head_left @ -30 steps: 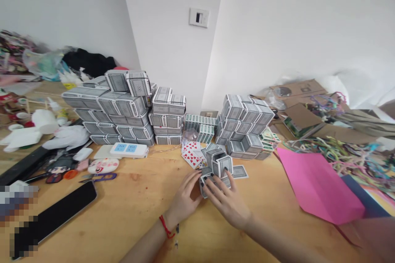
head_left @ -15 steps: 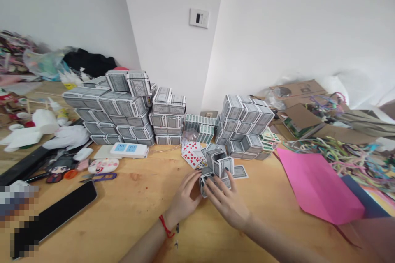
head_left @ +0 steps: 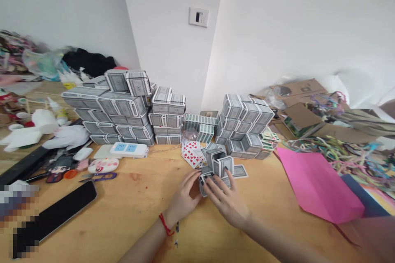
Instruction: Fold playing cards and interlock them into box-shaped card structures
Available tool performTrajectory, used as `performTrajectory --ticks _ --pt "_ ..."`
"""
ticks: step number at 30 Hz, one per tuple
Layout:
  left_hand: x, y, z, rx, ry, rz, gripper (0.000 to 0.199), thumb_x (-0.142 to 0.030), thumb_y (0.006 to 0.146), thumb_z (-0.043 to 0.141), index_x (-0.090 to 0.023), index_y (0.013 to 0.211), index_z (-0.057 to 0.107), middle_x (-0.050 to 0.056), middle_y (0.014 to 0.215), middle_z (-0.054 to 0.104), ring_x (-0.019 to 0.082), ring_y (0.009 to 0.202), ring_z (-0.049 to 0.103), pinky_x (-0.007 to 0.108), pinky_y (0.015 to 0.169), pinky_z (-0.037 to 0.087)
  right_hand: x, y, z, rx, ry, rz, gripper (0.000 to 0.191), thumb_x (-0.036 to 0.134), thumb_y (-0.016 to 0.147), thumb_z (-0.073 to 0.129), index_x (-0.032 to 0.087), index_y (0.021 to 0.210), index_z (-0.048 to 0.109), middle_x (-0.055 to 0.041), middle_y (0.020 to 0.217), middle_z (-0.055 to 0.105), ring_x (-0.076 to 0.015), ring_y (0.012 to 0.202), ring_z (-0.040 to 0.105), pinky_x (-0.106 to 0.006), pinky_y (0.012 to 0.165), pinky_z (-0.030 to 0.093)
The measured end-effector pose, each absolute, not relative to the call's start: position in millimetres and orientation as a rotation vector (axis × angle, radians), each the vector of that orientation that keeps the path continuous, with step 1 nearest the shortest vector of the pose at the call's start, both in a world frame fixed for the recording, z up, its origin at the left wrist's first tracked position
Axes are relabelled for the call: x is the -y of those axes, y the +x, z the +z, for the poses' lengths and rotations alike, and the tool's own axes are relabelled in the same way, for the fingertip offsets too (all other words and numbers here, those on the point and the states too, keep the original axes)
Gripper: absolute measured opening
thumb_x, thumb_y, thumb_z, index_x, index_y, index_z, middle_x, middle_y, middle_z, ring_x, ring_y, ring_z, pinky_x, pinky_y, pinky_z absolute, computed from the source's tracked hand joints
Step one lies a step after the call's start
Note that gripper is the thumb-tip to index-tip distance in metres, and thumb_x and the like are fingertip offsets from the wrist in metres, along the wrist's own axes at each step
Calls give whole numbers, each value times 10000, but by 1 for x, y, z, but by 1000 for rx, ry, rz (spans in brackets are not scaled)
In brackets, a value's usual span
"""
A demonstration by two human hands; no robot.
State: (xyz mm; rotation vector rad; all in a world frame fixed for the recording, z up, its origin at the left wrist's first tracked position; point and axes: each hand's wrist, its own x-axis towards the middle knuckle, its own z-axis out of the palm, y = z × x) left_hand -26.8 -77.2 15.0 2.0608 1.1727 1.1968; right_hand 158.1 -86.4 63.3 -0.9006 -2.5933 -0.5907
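At the front middle of the table I hold a small structure of folded playing cards (head_left: 206, 188), grey-patterned backs outward. My left hand (head_left: 185, 193), with a red string bracelet on the wrist, grips its left side, fingertips on the upper edge. The fingers of my right hand (head_left: 224, 197) lie across its front and top, partly hiding it. An open-topped card cube (head_left: 226, 165) stands upright at its far right, touched by a right fingertip. Behind my hands lie face-up playing cards (head_left: 191, 154) with red pips. One loose card (head_left: 240, 171) lies face down to the right.
Stacked card blocks stand at the back left (head_left: 123, 107) and back right (head_left: 242, 121). Left are a white power strip (head_left: 129, 149), scissors (head_left: 103, 177) and a dark phone-like slab (head_left: 58, 215). Pink paper (head_left: 321, 185) and tangled cords (head_left: 345, 160) lie on the right.
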Motion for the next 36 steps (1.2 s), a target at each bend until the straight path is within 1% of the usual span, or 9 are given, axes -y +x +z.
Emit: performTrajectory --ticks 4,12,17,23,28,36 --pt "77 -27 16 -1157 2056 1193 550 -148 734 528 -227 1245 340 114 1236 448 241 1157 410 464 936 392 86 158 64 2592 -911 -585 307 165 852 355 188 1113 515 -82 1126 554 -247 1057 445 -602 956 180" --pt "76 -28 15 -1159 2038 1181 556 -173 743 531 -236 1257 327 114 1245 440 237 1158 412 458 937 394 85 158 65 2603 -906 -582 315 159 850 349 189 1120 509 -89 1133 550 -245 1061 442 -605 961 167" --pt "76 -29 11 -1154 2030 1186 568 -159 732 540 -235 1256 335 107 1258 435 233 1167 405 452 951 384 85 158 63 2617 -912 -559 320 156 848 345 188 1119 511 -76 1142 546 -258 1073 425 -607 963 160" --pt "75 -28 9 -1174 2035 1202 563 -149 720 546 -230 1247 365 100 1255 445 236 1172 399 456 951 386 83 156 74 2647 -920 -557 313 157 844 369 179 1127 498 -84 1128 549 -246 1048 442 -603 958 179" --pt "74 -28 11 -1164 2044 1195 593 -134 711 543 -226 1262 344 106 1253 449 241 1166 406 468 946 390 79 154 80 2665 -903 -563 313 155 841 378 173 1133 490 -95 1121 551 -237 1042 448 -592 963 188" --pt "72 -26 13 -1129 2055 1212 574 -119 701 541 -212 1242 372 107 1242 459 240 1159 413 459 937 402 78 152 80 2709 -907 -561 314 157 837 381 155 1132 489 -93 1141 541 -251 1059 436 -584 970 187"
